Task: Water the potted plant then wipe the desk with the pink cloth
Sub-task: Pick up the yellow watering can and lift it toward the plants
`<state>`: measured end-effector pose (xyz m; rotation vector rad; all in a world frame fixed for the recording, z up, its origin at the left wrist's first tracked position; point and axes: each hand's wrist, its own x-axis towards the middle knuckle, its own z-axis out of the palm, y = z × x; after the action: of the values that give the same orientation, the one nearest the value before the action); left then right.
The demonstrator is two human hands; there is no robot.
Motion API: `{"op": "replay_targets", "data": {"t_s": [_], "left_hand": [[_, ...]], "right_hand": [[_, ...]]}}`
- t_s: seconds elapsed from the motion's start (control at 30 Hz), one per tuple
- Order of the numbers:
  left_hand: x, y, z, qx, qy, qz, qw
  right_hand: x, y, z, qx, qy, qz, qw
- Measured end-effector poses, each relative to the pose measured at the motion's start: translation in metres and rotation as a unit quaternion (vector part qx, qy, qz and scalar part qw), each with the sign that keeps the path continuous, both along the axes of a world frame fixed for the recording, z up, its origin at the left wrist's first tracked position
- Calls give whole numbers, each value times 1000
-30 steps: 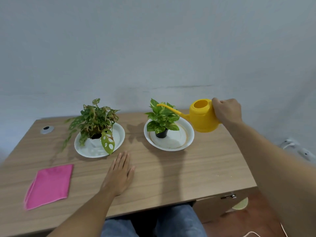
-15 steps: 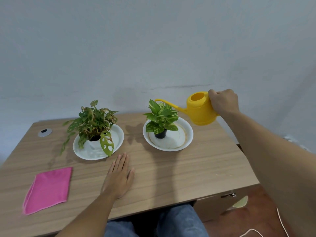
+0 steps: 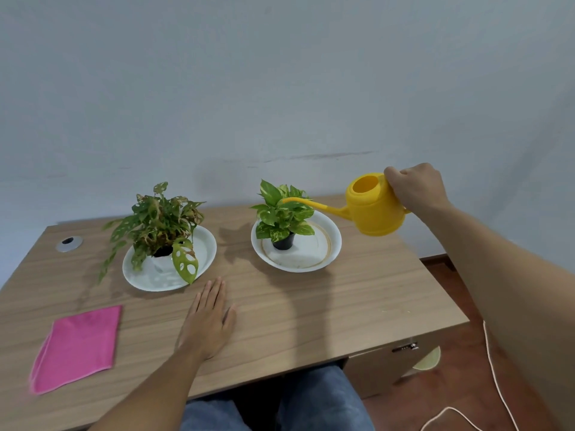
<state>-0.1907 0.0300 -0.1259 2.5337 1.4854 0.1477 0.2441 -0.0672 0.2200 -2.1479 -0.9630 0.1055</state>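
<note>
- pink cloth (image 3: pixel 76 346): flat on the desk (image 3: pixel 311 309) near the left front edge, same spot as 1 s ago. Wipe step not started.
- left hand (image 3: pixel 208 321): flat, palm down, fingers extended, holding nothing. Hasn't moved.
- potted plant (image 3: pixel 281 214) in the right white dish (image 3: pixel 323 253): spout tip now sits over its leaves.
- yellow watering can (image 3: pixel 373 206): lifted, then tipped spout-down over the last second. No stream visible, so I can't tell if water is flowing; pour looks about to start.
- right hand (image 3: pixel 415 188): closed around the can's handle at the rear, carrying it clear of the desk.
</note>
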Motion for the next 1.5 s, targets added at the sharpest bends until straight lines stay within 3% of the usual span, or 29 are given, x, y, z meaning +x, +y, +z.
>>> {"op": "replay_targets", "data": {"t_s": [0.5,1.03,1.33,1.5], "left_hand": [[-1,0,-2,5,-5,2,1000],[-1,-2,2,0,-7,5,1000],[-1,-3,4,4,-4,3,1000],[0,-2,4,4,-6,4,1000]], "right_hand": [[19,4,7,16,26,-57,998],[-1,5,-2,-7,25,19,999],[27,-22,-2,-4,23,-3,1000],[28,-27,-4,28,70,-18,997]]}}
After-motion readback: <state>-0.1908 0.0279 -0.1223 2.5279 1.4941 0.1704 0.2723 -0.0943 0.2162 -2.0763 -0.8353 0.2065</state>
